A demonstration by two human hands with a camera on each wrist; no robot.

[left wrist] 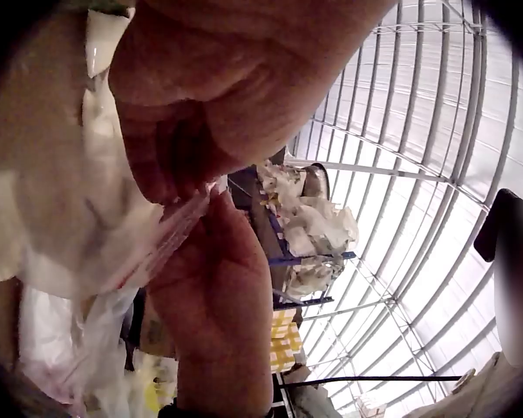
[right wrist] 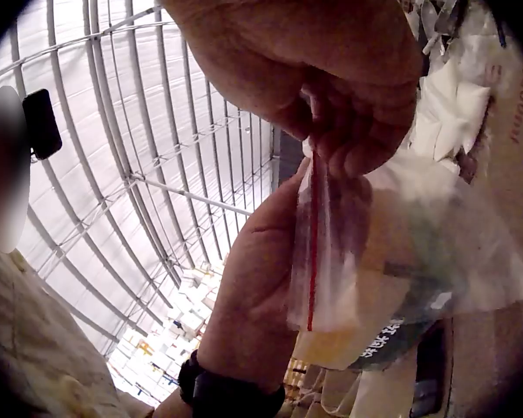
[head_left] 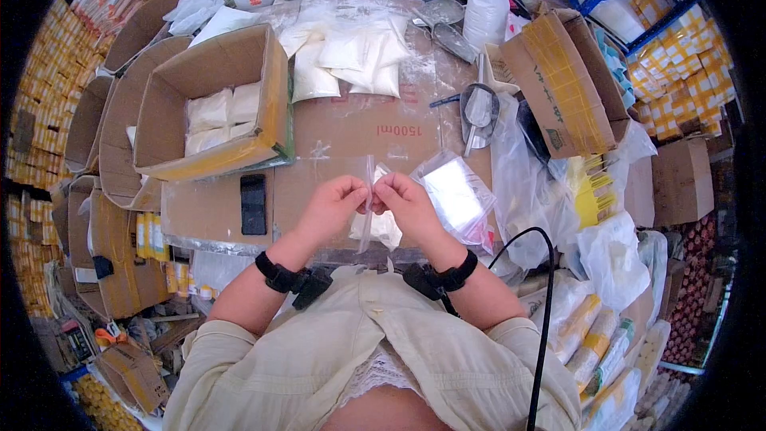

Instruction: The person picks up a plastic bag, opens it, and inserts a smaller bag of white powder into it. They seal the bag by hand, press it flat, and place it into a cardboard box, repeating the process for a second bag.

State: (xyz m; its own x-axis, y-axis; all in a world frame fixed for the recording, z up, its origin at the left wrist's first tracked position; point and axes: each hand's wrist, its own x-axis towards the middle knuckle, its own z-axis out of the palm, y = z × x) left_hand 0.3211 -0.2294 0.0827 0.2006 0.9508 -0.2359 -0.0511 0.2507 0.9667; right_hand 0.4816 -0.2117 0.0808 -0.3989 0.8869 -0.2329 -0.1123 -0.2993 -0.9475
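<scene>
Close together over the front of the table, my left hand [head_left: 339, 196] and right hand [head_left: 405, 199] pinch the top edge of a clear zip bag [right wrist: 318, 261]. A red strip runs along the bag's mouth in the right wrist view. Below the fingers, a bag of cream-white powder [head_left: 381, 231] lies near the table's front edge, partly hidden by the hands. Beside the right hand lies a stack of clear flat bags [head_left: 456, 198]. Curled fingers hide part of the bag's edge in both wrist views.
At the back, several filled powder bags [head_left: 351, 56] lie on the cardboard-covered table [head_left: 319, 132]. An open carton [head_left: 211, 104] with packed bags stands left, a phone [head_left: 253, 204] before it. Metal scoops [head_left: 479, 112] and another carton [head_left: 558, 84] sit right. A black cable [head_left: 549, 287] loops beside the right arm.
</scene>
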